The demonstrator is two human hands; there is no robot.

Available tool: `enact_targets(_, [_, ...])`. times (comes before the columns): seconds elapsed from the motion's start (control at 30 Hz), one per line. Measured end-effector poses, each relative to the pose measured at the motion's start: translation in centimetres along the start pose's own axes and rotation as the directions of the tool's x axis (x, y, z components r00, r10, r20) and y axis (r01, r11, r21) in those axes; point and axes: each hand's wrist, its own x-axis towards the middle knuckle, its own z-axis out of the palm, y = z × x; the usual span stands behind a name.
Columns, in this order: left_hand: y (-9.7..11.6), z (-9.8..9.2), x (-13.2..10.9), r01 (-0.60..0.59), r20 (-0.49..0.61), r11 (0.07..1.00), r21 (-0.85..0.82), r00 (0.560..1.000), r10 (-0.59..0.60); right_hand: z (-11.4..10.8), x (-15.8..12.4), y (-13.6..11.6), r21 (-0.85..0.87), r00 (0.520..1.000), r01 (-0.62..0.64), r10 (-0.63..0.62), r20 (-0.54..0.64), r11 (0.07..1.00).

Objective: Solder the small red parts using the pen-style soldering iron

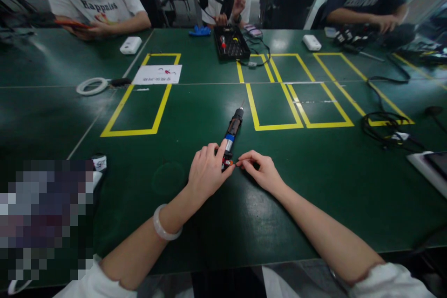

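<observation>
Okay so the main thing here is one slim, cylindrical power tool (234, 125), lying at a slant on the dark green, slightly glossy table (237, 233), right between the two hands. It's got a thin metal tip at the far end, a brownish middle, a blue band and a shiny silver section, plus a little mess of red and orange parts (227, 162) at the near end, too small to make out properly. The left hand (207, 170) has its fingers closed down on that near end, with the index lying along the silver bit; one smooth, pale bangle (158, 228) is on that wrist. The right hand (260, 172) has thumb and forefinger pinched together just beside the colored parts, though I can't tell if anything thin is caught between them. Further out, I count four whole yellow tape rectangles (163, 109) and part of a fifth, two white rounded boxes (131, 45), one flat white paper sheet (157, 74), one ring-shaped white cable coil (91, 92), and one black tray (233, 56) with a single red-handled screwdriver (223, 44) in it.
</observation>
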Motion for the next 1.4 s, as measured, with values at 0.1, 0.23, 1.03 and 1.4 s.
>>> enact_targets(0.1, [-1.5,-0.2,-0.2,0.01,0.003,0.999,0.035,1.0,-0.01,-0.2,0.0,-0.1,-0.013,1.0,0.008,-0.008,0.018,1.0])
enact_targets(0.23, [-4.7,-0.5,-0.4,0.093,0.013,0.99,0.106,0.995,-0.095,-0.3,0.1,-0.2,-0.031,0.999,0.012,-0.01,0.034,0.999])
enact_targets(1.03, [-21.8,-1.3,-2.7,0.621,0.058,0.746,0.241,0.758,-0.65,-0.3,0.2,-0.2,-0.017,0.997,-0.006,0.008,0.082,1.0])
enact_targets(1.4, [-20.6,-1.4,-3.0,0.6,-0.107,0.779,0.183,0.799,-0.591,-0.3,0.2,-0.1,-0.029,0.996,-0.02,0.022,0.09,0.999])
